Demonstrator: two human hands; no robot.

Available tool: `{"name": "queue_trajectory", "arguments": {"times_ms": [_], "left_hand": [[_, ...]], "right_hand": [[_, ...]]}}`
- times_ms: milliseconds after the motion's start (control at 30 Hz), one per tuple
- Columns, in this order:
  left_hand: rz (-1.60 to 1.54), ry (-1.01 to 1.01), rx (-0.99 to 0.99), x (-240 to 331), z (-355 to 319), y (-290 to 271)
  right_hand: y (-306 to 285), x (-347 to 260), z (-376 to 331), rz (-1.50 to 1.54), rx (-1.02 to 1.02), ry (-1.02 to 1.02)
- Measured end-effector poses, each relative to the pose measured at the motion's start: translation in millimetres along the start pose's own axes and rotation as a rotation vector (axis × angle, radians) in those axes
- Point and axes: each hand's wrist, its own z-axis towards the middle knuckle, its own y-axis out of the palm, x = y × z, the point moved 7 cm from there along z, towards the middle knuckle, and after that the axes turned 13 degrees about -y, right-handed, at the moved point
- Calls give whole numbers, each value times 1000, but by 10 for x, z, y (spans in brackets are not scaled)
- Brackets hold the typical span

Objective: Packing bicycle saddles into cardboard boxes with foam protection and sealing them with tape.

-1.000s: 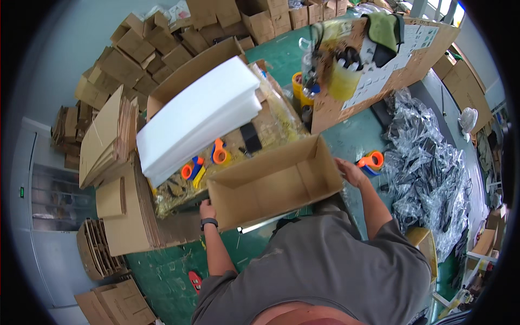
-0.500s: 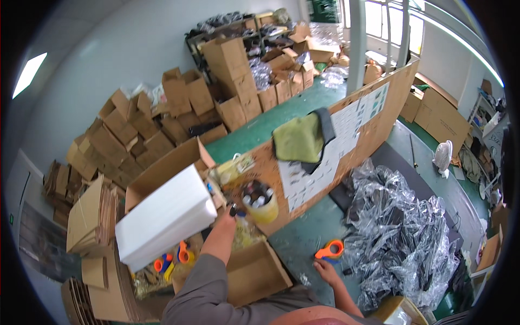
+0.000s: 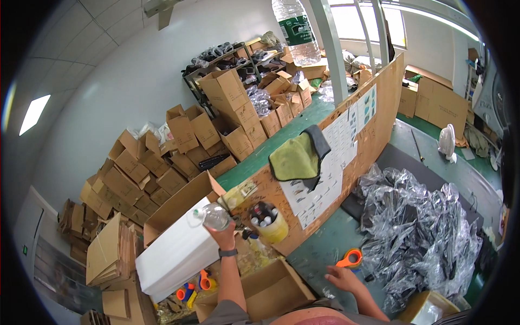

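My left hand, a dark band on its wrist, is closed around a clear plastic bottle above the end of a long white box. Its fingers are partly hidden by the bottle. My right hand is low on the right with its fingers apart and nothing seen in them. Just beyond it lies an orange tape dispenser. Beside my left hand stands a yellow tub holding dark and white-capped things. Two more orange and blue tape dispensers lie next to the white box.
An open carton sits between my arms. A wooden partition carries a green cloth and printed sheets. Crumpled clear plastic is heaped at right. Stacked cartons line the far wall. A labelled water bottle appears high up.
My left hand has risen from beside the tub and now shows the bottle in its grip. My right hand's fingers have spread beside the orange dispenser. The whole view has tilted up.
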Motion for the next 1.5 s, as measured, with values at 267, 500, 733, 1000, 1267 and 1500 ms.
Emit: {"name": "queue_trajectory", "arguments": {"times_ms": [267,500,733,1000,1267,1500], "left_hand": [[477,263,-89,1439,-1422,-1731],[328,-145,-180,1781,-2609,-2236],[228,-265,-167,1571,-2894,-2810],[234,-246,-496,2030,-2722,-2527],[74,-291,-567,2396,-2885,-1972],[150,302,-415,3581,-2806,-1700]], "right_hand": [[514,-3756,230,-82,80,-918],[1953,-4734,301,-633,-66,-1063],[2647,-4748,72,-815,-341,-954],[1976,-5095,-129,-535,-583,-1299],[744,-5669,70,-107,-818,-1289],[-894,-5044,2505,-662,234,-973]]}}
